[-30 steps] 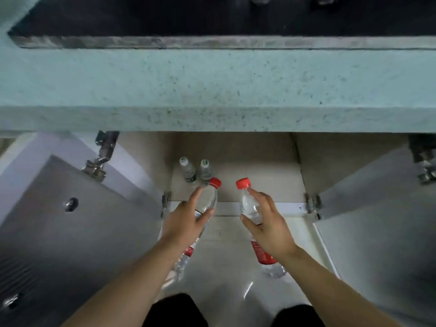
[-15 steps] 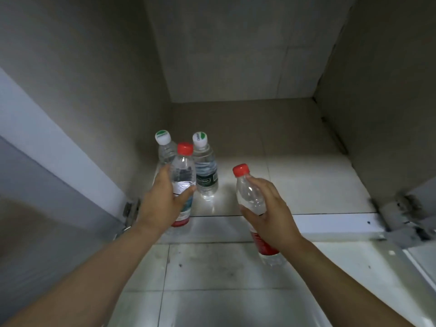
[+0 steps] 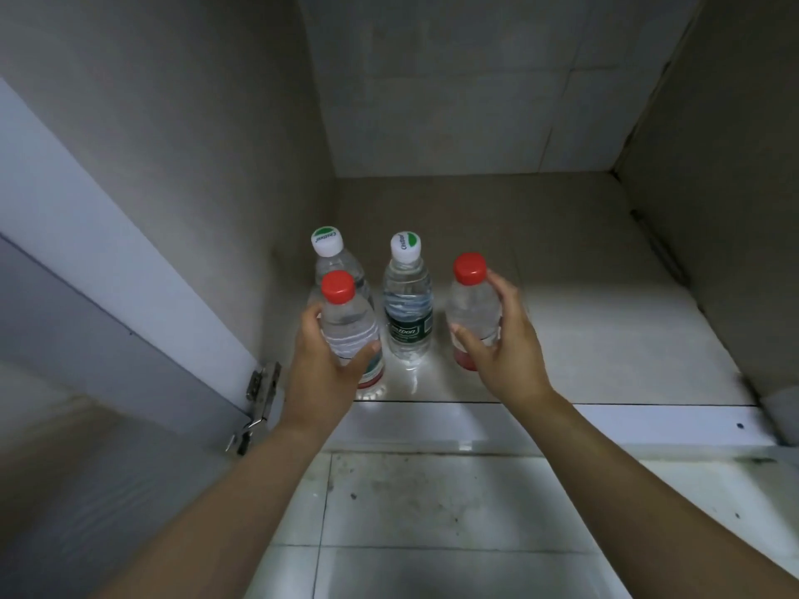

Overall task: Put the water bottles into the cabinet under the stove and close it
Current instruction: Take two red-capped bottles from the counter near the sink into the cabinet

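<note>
Cabinet floor (image 3: pixel 583 296) — left hand (image 3: pixel 322 365) grips one red-capped bottle (image 3: pixel 350 326), right hand (image 3: pixel 501 339) loosely cups the other bottle (image 3: pixel 473 304), both upright.

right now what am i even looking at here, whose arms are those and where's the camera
The camera is worn on a person's head, looking forward and down, so the two bare arms reaching in from the bottom are that person's own. There is no robot. You are looking into an open cabinet, with pale tiled floor in front of it and a door hinge at the lower left. Four water bottles stand inside near the front edge. Two have white and green caps: one at the back left, one in the middle. Two have red caps. The left hand is wrapped around the left red-capped bottle. The right hand is around the right red-capped bottle, fingers loosely curled, seemingly setting it down.
</note>
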`<state>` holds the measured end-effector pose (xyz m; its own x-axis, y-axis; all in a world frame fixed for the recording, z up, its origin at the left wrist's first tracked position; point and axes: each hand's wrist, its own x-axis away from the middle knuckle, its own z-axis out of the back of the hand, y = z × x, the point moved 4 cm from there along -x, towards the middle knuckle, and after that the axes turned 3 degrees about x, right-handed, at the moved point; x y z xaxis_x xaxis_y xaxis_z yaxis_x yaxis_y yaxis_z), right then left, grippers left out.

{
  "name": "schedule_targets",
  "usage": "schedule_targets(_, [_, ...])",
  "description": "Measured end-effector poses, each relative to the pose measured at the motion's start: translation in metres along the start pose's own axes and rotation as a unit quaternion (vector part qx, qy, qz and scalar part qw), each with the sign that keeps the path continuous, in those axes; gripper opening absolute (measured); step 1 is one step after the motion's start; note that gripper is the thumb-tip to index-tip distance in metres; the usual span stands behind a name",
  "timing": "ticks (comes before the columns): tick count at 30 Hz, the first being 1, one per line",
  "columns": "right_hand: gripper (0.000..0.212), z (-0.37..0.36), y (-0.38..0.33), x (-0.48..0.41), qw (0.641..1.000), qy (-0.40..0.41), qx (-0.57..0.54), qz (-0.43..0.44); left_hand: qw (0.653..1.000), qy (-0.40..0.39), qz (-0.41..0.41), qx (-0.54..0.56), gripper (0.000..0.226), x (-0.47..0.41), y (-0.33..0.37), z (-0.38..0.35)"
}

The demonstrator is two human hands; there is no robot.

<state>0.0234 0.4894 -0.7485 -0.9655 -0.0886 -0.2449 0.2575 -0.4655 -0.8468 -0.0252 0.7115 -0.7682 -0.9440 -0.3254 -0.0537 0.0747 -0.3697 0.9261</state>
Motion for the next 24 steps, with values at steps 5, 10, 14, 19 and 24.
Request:
schedule_targets(5, [0.075,0.012,0.016,0.007,0.997,0.074,0.014,-0.026,0.998,-0.014,0.013,-0.053,0.077,0.007,-0.001,0.004])
schedule_targets(10, [0.085,0.021,0.007,0.019,0.997,0.01,0.053,-0.054,0.972,-0.044,0.038,-0.228,0.099,0.033,0.015,0.019])
schedule_targets(14, [0.079,0.032,-0.006,0.036,0.99,-0.002,0.102,-0.094,0.934,-0.061,0.039,-0.35,0.093,0.056,0.035,0.029])
schedule_targets(19, [0.065,0.037,-0.028,0.063,0.959,-0.106,0.24,-0.105,0.901,-0.099,0.014,-0.422,0.093,0.078,0.053,0.027])
schedule_targets(24, [0.064,0.076,-0.099,0.076,0.934,-0.177,0.3,-0.081,0.869,-0.148,-0.005,-0.473,0.089,0.095,0.128,0.049])
